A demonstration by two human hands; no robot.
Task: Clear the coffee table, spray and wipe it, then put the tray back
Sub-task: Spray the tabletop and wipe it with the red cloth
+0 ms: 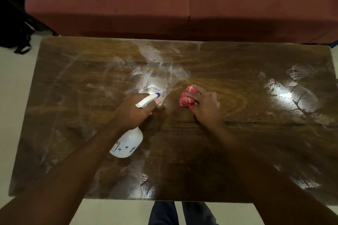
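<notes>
Left hand (134, 110) grips the spray bottle (128, 142); right hand (204, 104) presses the cloth (187, 97) on the table (256, 151). Wipe overlapping strokes toward the wet patches (far and right).

We see a wooden table (237, 142) with dark swirling grain, glossy where light glares, dulled by whitish wet streaks (patchy, not even). The spray bottle (128, 142) looks like smooth white plastic. The red cloth (187, 97) appears soft and crumpled; the sofa (182, 2) is matt fabric.
</notes>
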